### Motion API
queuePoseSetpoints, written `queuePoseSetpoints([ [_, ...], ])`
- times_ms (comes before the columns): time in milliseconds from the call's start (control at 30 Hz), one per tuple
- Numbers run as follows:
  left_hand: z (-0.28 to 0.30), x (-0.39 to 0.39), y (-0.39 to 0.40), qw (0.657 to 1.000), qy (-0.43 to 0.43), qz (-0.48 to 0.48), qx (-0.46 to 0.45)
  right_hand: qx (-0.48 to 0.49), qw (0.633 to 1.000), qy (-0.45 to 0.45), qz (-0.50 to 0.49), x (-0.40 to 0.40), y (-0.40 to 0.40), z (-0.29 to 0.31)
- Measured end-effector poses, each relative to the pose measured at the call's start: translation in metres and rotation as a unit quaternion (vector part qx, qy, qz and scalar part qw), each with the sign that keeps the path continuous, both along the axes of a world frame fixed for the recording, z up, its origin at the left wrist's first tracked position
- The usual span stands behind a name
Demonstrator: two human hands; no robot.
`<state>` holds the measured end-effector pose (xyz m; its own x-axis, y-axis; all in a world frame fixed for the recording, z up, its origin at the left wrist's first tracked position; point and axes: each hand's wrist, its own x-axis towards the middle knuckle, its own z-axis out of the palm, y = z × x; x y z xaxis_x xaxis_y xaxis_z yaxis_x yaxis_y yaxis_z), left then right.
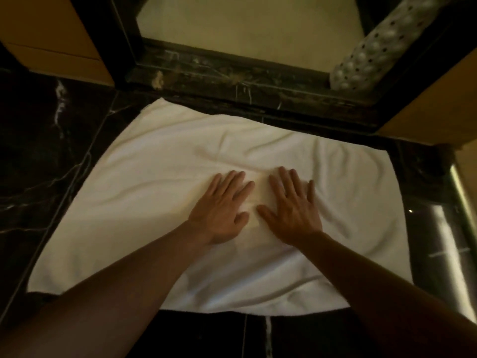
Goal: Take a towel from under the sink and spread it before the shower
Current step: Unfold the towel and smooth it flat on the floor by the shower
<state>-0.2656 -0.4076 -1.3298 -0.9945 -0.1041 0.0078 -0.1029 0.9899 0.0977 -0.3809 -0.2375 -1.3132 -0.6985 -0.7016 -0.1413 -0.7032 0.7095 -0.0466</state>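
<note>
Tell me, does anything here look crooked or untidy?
Slightly. The white towel lies askew to the shower threshold, only its far left corner near it, and wrinkles remain around the left hand and right hand pressing it flat.

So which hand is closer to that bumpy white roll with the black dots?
The right hand. It lies flat on the white towel, on the side of the rolled bumpy white mat; the left hand lies beside it, farther away.
</note>
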Motion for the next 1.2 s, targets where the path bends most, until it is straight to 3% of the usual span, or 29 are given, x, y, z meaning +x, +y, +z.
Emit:
queuePoseSetpoints([
  [300, -0.005, -0.045, -0.004, 1.0, -0.018, 0.017, -0.013, 0.015, 0.998, -0.054, -0.021, -0.015, -0.002, -0.005],
  [467, 0.0, -0.054, 0.011, 0.999, -0.035, 0.03, 0.008, 0.006, 0.998, -0.061, -0.02, -0.011, 0.039, -0.001],
  [1033, 0.041, -0.068, 0.215, 0.97, 0.001, -0.222, 0.103, 0.017, 0.996, -0.086, -0.029, -0.014, 0.222, 0.053],
  [1200, 0.054, -0.06, 0.244, 0.939, -0.117, -0.31, 0.093, 0.027, 0.994, -0.101, -0.006, -0.004, 0.248, 0.061],
])
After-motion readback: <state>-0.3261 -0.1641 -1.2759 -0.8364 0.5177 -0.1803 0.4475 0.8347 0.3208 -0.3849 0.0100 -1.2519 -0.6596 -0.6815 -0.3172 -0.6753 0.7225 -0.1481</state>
